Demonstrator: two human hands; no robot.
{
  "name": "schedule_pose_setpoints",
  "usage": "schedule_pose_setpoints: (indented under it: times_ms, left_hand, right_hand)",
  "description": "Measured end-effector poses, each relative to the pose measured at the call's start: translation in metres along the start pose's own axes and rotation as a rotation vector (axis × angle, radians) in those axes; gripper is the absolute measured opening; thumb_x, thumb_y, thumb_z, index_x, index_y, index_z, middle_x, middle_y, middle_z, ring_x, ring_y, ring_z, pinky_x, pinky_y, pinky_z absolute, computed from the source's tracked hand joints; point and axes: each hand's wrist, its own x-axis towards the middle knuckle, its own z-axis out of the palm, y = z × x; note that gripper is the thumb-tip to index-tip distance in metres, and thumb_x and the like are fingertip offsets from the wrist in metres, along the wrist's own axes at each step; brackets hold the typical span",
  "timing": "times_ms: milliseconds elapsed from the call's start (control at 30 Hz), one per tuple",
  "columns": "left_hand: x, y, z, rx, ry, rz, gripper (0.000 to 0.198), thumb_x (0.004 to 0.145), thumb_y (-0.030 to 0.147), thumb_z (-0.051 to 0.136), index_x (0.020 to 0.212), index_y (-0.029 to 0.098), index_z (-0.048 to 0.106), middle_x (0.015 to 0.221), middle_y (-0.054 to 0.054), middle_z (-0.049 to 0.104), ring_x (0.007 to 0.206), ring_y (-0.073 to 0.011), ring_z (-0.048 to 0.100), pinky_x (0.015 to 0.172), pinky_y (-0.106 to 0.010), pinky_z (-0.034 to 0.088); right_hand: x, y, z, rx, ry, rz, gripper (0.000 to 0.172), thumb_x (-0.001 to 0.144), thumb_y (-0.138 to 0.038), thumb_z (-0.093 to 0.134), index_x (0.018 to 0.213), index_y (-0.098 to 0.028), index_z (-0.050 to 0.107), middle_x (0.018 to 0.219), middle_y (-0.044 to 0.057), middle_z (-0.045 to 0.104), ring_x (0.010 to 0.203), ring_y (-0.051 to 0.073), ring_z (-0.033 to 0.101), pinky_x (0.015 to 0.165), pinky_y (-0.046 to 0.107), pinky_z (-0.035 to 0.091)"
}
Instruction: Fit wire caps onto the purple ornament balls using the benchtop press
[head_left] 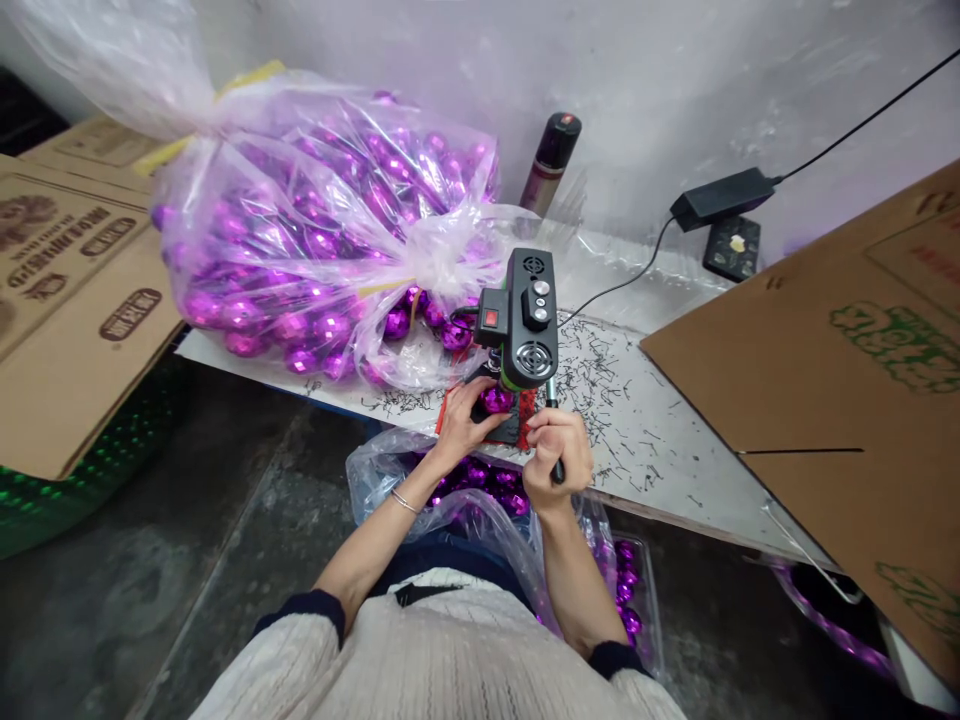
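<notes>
A shiny purple faceted ball (496, 399) sits under the head of a black bench-top press (531, 315), which carries a red switch and two round vents. My left hand (466, 425) grips the ball between thumb and fingers. Wrapped round the black grip of the press's lever handle (557, 470) is my right hand (556, 450), closed, on the right side of the machine. A red mat (527, 425) shows beneath the press. In my lap, an open clear plastic bag (382, 465) holds several more purple balls (480, 473).
A large tied plastic bag (300, 260) of purple balls lies behind left. Dark bits (622, 440) litter the white table (675, 490). A spray can (551, 160), power adapter (724, 198) and cardboard boxes (825, 370) stand around; the adapter's cord runs toward the press.
</notes>
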Motion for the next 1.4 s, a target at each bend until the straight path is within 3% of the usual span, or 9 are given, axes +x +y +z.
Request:
schedule_pose_setpoints:
  times_ms: [233, 500, 933, 1067, 1167, 1267, 1400]
  left_hand:
    - [0.000, 0.001, -0.001, 0.007, -0.005, 0.002, 0.048, 0.090, 0.048, 0.077, 0.128, 0.019, 0.065, 0.126, -0.012, 0.074, 0.117, -0.0269, 0.071, 0.103, -0.042, 0.053]
    - [-0.003, 0.000, 0.000, 0.046, -0.046, -0.051, 0.049, 0.088, 0.044, 0.080, 0.129, 0.022, 0.065, 0.129, -0.011, 0.074, 0.121, -0.0276, 0.069, 0.110, -0.046, 0.050]
    - [-0.004, -0.002, 0.002, 0.003, -0.015, -0.031, 0.047, 0.088, 0.040, 0.080, 0.129, 0.022, 0.065, 0.128, -0.011, 0.074, 0.121, -0.0270, 0.070, 0.112, -0.045, 0.049]
    - [-0.003, -0.002, 0.004, -0.002, -0.032, -0.067, 0.045, 0.088, 0.036, 0.080, 0.128, 0.022, 0.066, 0.128, -0.010, 0.074, 0.121, -0.0271, 0.070, 0.113, -0.046, 0.049]
    - [0.001, -0.001, 0.005, -0.023, -0.029, -0.071, 0.044, 0.088, 0.036, 0.080, 0.127, 0.022, 0.066, 0.128, -0.011, 0.074, 0.120, -0.0275, 0.071, 0.113, -0.047, 0.049]
    - [-0.003, 0.001, 0.002, -0.030, 0.002, -0.059, 0.048, 0.088, 0.038, 0.080, 0.130, 0.022, 0.064, 0.128, -0.012, 0.074, 0.121, -0.0282, 0.071, 0.110, -0.049, 0.051]
    - [-0.045, 0.008, -0.013, 0.060, -0.058, 0.171, 0.057, 0.090, 0.046, 0.077, 0.139, 0.022, 0.059, 0.134, -0.016, 0.071, 0.126, -0.0290, 0.068, 0.111, -0.051, 0.051]
  right_hand:
    - [-0.024, 0.020, 0.009, 0.010, 0.033, -0.044, 0.026, 0.102, -0.021, 0.043, 0.082, -0.022, 0.058, 0.078, 0.002, 0.065, 0.070, 0.015, 0.062, 0.069, 0.035, 0.053]
    - [-0.028, 0.028, 0.011, 0.004, 0.058, -0.086, 0.027, 0.105, -0.025, 0.041, 0.081, -0.022, 0.055, 0.078, 0.000, 0.064, 0.070, 0.015, 0.061, 0.074, 0.036, 0.050]
    - [-0.035, 0.033, 0.017, 0.042, 0.073, -0.050, 0.030, 0.107, -0.027, 0.036, 0.081, -0.023, 0.052, 0.080, -0.001, 0.060, 0.069, 0.013, 0.063, 0.078, 0.037, 0.053]
    - [-0.038, 0.038, 0.019, 0.022, 0.051, -0.131, 0.029, 0.106, -0.025, 0.038, 0.080, -0.023, 0.051, 0.079, -0.002, 0.059, 0.067, 0.012, 0.063, 0.077, 0.035, 0.054]
    - [-0.028, 0.033, 0.016, 0.020, 0.070, -0.147, 0.031, 0.104, -0.021, 0.040, 0.076, -0.022, 0.052, 0.076, -0.002, 0.060, 0.065, 0.012, 0.061, 0.074, 0.035, 0.053]
    - [-0.004, 0.018, 0.009, 0.024, 0.085, -0.033, 0.033, 0.102, -0.018, 0.043, 0.071, -0.022, 0.053, 0.071, -0.001, 0.059, 0.065, 0.013, 0.060, 0.066, 0.031, 0.049]
    - [0.024, -0.002, 0.002, 0.049, 0.075, 0.057, 0.033, 0.101, -0.018, 0.049, 0.069, -0.022, 0.054, 0.066, -0.001, 0.058, 0.067, 0.015, 0.061, 0.062, 0.030, 0.046]
